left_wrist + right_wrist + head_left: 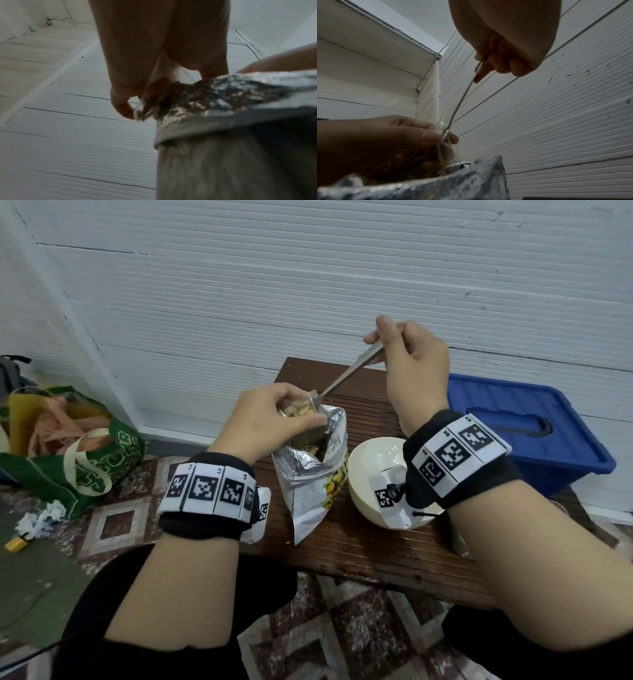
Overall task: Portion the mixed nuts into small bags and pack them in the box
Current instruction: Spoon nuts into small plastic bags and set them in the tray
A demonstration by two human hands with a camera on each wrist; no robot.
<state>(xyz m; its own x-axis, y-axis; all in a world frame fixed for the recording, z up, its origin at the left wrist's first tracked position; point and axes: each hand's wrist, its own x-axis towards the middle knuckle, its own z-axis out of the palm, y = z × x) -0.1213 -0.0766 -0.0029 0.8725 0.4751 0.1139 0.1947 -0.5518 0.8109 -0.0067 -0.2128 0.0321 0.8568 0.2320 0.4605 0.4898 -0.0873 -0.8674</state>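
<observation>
Over brown slatted table [359,546] middle | left hand [270,419] pinches small clear plastic bag [301,409] above silver foil nut pouch [315,470] | right hand [411,354] grips metal spoon [352,371] | step: filling; next: seal bag.

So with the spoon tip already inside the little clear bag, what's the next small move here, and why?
Probably tip the spoon to drop its load, then lift it out. The right hand holds the spoon by its handle end, its bowl inside the mouth of the small clear bag, which the left hand pinches open over the foil nut bag. The small bag already shows nuts.
</observation>
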